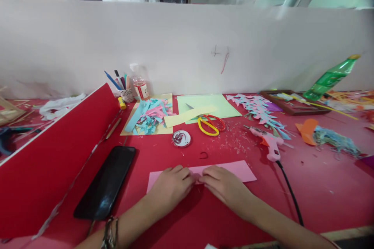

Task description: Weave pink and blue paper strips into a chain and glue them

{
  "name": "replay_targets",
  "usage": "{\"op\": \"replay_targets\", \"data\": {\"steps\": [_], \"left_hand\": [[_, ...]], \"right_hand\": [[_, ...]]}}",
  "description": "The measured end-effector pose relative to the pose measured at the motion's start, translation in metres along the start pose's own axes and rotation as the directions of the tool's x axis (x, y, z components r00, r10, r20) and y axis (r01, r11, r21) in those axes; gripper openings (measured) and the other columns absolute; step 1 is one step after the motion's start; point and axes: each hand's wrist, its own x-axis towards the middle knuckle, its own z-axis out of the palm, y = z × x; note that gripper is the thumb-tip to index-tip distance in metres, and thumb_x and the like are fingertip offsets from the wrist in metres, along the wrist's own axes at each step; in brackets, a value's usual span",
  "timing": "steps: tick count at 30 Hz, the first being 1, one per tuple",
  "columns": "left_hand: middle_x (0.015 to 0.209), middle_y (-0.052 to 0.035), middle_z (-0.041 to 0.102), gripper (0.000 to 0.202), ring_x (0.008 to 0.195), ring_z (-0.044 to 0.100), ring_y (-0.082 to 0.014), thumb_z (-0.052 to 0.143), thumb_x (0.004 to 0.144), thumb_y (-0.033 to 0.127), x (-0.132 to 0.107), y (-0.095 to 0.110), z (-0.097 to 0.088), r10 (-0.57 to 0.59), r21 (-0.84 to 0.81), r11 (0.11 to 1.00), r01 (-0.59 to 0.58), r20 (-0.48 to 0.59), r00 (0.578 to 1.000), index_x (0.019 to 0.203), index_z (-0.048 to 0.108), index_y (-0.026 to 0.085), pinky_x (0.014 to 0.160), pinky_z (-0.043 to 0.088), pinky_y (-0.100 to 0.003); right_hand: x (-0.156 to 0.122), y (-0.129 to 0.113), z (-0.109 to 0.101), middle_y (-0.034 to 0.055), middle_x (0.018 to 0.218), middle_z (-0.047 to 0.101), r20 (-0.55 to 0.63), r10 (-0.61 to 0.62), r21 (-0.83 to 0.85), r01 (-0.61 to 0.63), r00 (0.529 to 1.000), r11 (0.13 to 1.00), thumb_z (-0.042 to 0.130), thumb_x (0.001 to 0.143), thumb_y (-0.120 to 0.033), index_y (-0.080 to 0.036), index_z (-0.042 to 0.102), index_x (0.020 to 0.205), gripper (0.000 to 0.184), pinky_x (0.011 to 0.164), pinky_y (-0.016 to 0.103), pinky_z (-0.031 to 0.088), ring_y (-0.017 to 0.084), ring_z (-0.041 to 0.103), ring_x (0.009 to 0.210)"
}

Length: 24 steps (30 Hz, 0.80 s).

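A strip of pink paper (pixel 236 169) lies across the red table in front of me. My left hand (pixel 174 183) and my right hand (pixel 223 184) meet near its middle, at the near edge. The fingers of both hands are curled and pinch the paper there, thumbs low and close together. Bracelets circle my left wrist. Beyond the paper sit a small white dish (pixel 181 139) with dark curled bits and scissors (pixel 210 125) with yellow and red handles. To the right lies a pink glue gun (pixel 270 142) with a black cord.
A black phone (pixel 106 183) lies left, beside a red upright board (pixel 58 155). Behind are paper scraps (pixel 153 114), pale green paper (pixel 209 103), a pen cup (pixel 126 94) and a small bottle (pixel 140 83). A wooden tray (pixel 295 105) and a leaning green bottle (pixel 330 79) stand right.
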Motion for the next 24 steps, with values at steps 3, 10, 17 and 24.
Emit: {"op": "replay_targets", "data": {"steps": [3,10,17,24], "left_hand": [[0.080,-0.0024,0.061,0.018,0.073,0.055,-0.0149,0.041,0.084,0.020,-0.007,-0.005,-0.007,-0.073,-0.067,0.995,0.074,0.013,0.997,0.085,0.059,0.019,0.061,0.041,-0.024],[0.079,-0.0012,0.059,0.022,0.071,0.054,-0.0121,0.037,0.086,0.024,-0.023,-0.013,-0.004,-0.190,-0.230,0.958,0.171,-0.067,0.979,0.085,0.058,0.020,0.063,0.040,-0.021],[0.080,-0.0018,0.058,0.022,0.073,0.053,-0.0134,0.037,0.086,0.025,-0.020,-0.021,-0.002,-0.173,-0.162,0.972,0.168,-0.018,0.985,0.089,0.058,0.020,0.064,0.039,-0.022],[0.079,-0.0018,0.059,0.022,0.071,0.053,-0.0142,0.037,0.086,0.028,-0.016,-0.031,0.002,-0.220,-0.118,0.968,0.221,0.018,0.975,0.080,0.055,0.017,0.063,0.039,-0.024]], "right_hand": [[0.005,0.004,-0.008,0.0052,0.081,0.061,0.003,-0.042,0.009,0.042,0.999,0.999,0.037,0.085,-0.016,-0.019,0.060,0.087,0.024,0.069,0.027,0.042,0.016,0.055,0.077],[0.007,0.009,-0.016,0.0044,0.079,0.061,0.007,-0.038,0.028,0.038,0.999,0.999,0.036,0.085,-0.018,-0.018,0.059,0.082,0.024,0.070,0.027,0.039,0.016,0.054,0.076],[0.014,0.019,-0.001,0.0059,0.075,0.057,0.029,-0.063,-0.123,0.066,0.998,0.990,0.034,0.086,-0.021,-0.016,0.057,0.078,0.025,0.063,0.028,0.037,0.016,0.050,0.069],[0.017,0.026,0.000,0.0058,0.073,0.056,0.047,-0.020,-0.085,0.024,0.999,0.996,0.033,0.086,-0.026,-0.016,0.054,0.076,0.026,0.062,0.027,0.036,0.016,0.050,0.067]]}}
